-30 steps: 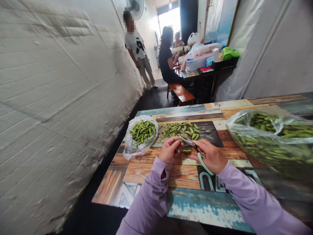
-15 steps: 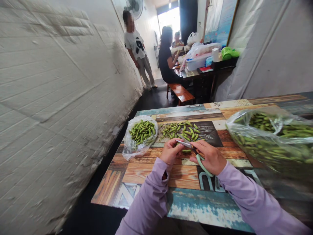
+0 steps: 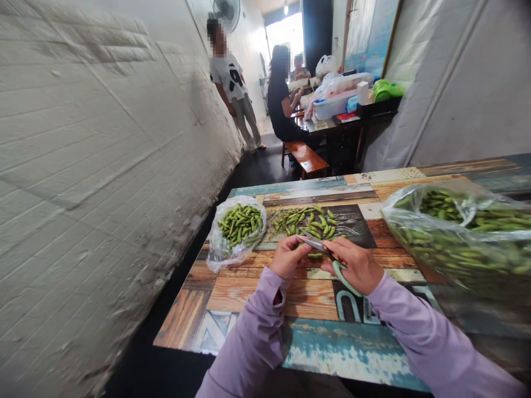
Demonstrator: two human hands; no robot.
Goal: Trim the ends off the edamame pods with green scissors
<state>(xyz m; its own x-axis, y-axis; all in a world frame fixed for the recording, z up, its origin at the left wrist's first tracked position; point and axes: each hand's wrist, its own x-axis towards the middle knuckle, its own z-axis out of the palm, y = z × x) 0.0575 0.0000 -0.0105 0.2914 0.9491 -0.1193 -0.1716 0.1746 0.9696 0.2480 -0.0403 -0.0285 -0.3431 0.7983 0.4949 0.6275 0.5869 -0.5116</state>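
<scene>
My right hand [image 3: 360,266] is closed around the green-handled scissors [image 3: 346,279], whose blades point left and stand slightly apart. The blade tips reach the fingertips of my left hand [image 3: 287,257], which is closed in a pinch; what it pinches is hidden. Just beyond my hands, loose edamame pods [image 3: 319,222] and small trimmings lie on a dark patch of the table. A clear plastic bag [image 3: 213,251] with green pods in its open top sits to the left. At the right stands a larger clear bag [image 3: 452,251], full of pods.
The patterned wooden table [image 3: 253,293] runs close to a white brick wall [image 3: 103,166] on the left. Farther back, one person [image 3: 234,83] stands by the wall and another [image 3: 282,99] sits on a wooden bench [image 3: 307,156] at a cluttered table, with a third beyond.
The view has shifted very slightly. My hands and the scissors keep nearly the same pose, and the pods and bags lie where they were.
</scene>
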